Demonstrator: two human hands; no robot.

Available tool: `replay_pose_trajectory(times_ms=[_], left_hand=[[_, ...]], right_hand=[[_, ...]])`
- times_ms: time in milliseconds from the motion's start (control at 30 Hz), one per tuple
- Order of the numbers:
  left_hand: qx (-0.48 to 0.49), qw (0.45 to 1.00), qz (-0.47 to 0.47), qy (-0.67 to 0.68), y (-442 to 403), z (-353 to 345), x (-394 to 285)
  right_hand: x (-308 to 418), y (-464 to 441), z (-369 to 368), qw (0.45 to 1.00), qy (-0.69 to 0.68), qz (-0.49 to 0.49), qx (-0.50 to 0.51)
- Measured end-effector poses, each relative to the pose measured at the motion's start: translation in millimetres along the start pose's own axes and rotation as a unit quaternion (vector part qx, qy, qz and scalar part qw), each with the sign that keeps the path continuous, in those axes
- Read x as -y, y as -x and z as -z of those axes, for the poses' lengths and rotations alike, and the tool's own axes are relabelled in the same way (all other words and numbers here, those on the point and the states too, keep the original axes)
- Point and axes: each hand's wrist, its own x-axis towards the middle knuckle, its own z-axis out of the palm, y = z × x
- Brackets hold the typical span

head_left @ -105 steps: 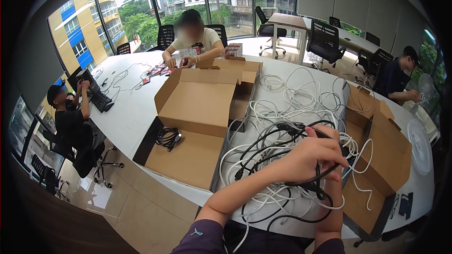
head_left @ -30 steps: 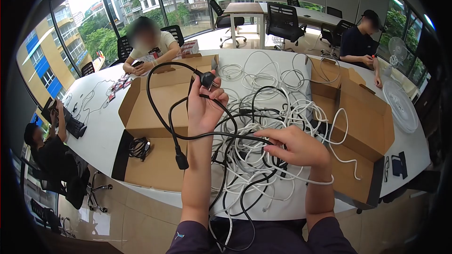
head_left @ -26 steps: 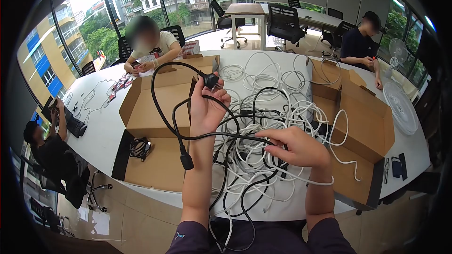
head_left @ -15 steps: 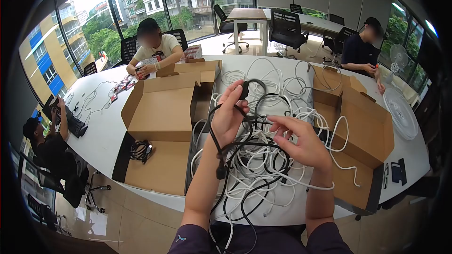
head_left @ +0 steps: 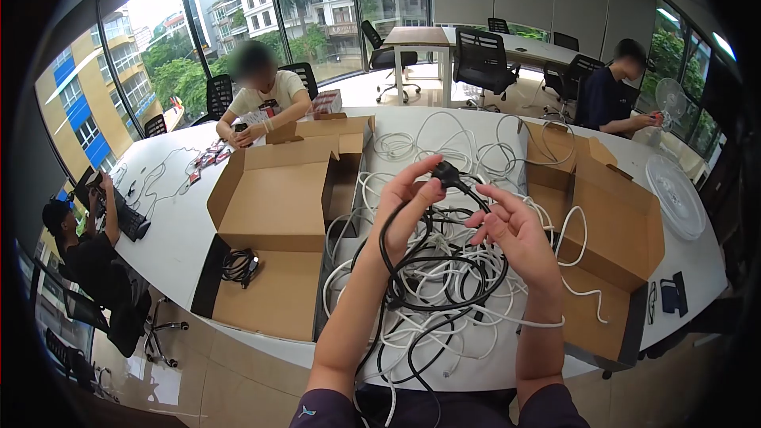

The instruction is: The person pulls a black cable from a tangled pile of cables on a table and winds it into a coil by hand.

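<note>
My left hand [head_left: 408,204] is closed on a black power cable, its thumb and fingers at the black plug [head_left: 449,176]. The cable [head_left: 386,257] hangs from it in loose loops. Close by on the right, my right hand [head_left: 507,226] has its fingers curved around a stretch of the same black cable near the plug. Beneath both hands lies a tangled pile of white cables [head_left: 432,289] mixed with black ones. A coiled black cable [head_left: 240,266] rests inside the open cardboard box [head_left: 277,297] on the left.
Another open cardboard box [head_left: 606,301] stands on the right, with glasses [head_left: 652,303] and a dark case [head_left: 674,295] beside it. Clear round plastic covers [head_left: 675,198] lie farther right. Three other people sit around the white table [head_left: 170,226]. Small red items [head_left: 211,156] lie at the far left.
My left hand has moved right with the plug, from well apart to close beside my right hand. The black cable now hangs in rounder loops between them.
</note>
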Motion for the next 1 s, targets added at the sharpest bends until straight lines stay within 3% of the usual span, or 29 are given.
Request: replay_pose_trajectory(times_ms=[233,500,1000], left_hand=[[0.138,0.978,-0.050,-0.147,9.6,-10.3,-16.2],[0.145,0.913,-0.135,-0.358,16.6,-16.8,-13.9],[0.138,0.904,-0.174,-0.364,13.3,-11.3,-12.7]], right_hand=[[0.8,-0.1,1.7,1.000,0.007,0.001,-0.020],[-3.9,-1.0,1.0,1.000,0.009,-0.003,-0.006],[-3.8,-0.5,-1.3,0.999,0.047,0.008,-0.010]])
